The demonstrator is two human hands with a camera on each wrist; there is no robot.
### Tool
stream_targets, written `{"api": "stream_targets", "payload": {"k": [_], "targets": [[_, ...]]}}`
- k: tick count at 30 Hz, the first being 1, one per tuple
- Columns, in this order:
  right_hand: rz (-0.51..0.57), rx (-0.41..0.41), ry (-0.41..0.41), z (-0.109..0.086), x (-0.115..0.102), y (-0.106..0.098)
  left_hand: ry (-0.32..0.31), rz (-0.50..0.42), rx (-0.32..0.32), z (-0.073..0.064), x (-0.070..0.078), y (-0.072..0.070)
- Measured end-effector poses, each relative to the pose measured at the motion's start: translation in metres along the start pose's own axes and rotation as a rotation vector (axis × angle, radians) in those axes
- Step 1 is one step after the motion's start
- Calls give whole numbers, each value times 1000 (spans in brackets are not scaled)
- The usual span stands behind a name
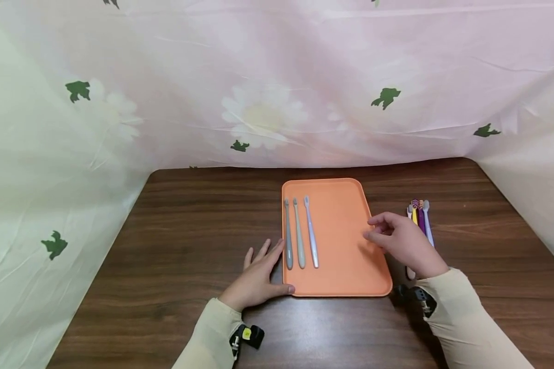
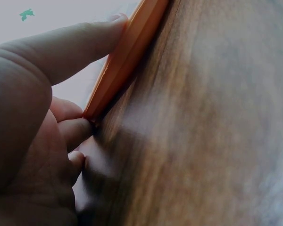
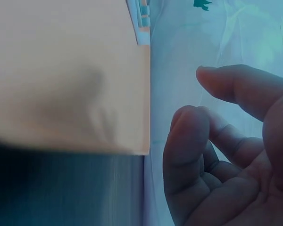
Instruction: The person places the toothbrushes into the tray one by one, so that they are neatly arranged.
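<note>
An orange tray (image 1: pixel 341 236) lies on the table, with a dark grey toothbrush (image 1: pixel 288 241), a grey-green toothbrush (image 1: pixel 299 236) and a pale lilac toothbrush (image 1: pixel 311 236) side by side on its left half. My left hand (image 1: pixel 257 282) is spread at the tray's near left corner, thumb on the front rim and index fingertip at the left edge. The left wrist view shows that thumb (image 2: pixel 85 44) against the rim. Above the tray's right edge, my right hand (image 1: pixel 403 243) hovers with nothing in it; its thumb and bent fingers (image 3: pixel 186 141) stand apart.
Right of the tray, a bunch of several toothbrushes (image 1: pixel 426 220) lies on the brown wooden table (image 1: pixel 203 220), partly hidden by my right hand. A floral cloth (image 1: pixel 277 77) hangs along the table's back and sides.
</note>
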State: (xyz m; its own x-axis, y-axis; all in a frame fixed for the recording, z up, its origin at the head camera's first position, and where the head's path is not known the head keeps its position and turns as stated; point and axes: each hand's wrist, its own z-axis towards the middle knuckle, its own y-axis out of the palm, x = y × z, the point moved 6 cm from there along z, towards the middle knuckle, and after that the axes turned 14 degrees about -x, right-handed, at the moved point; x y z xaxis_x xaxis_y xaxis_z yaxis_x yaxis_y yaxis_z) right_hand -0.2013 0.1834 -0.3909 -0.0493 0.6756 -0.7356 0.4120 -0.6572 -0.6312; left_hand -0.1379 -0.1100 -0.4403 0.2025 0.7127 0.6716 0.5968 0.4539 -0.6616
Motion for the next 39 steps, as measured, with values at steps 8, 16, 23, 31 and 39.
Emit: {"api": "stream_targets", "payload": {"k": [8,16,23,31,39], "targets": [[-61,18,4,-1,8,-9,0,-6,1,0,0,1],[-67,-1,45,-2,21,-21,25,-4,20,1,-1,1],[-51,-25,101,-5,32,-30,32,0,22,1,-1,1],[-107,2,115,-8,42,-40,41,9,16,0,1,1],[-41,13,190,-5,63,-45,35,1,11,0,0,1]]}}
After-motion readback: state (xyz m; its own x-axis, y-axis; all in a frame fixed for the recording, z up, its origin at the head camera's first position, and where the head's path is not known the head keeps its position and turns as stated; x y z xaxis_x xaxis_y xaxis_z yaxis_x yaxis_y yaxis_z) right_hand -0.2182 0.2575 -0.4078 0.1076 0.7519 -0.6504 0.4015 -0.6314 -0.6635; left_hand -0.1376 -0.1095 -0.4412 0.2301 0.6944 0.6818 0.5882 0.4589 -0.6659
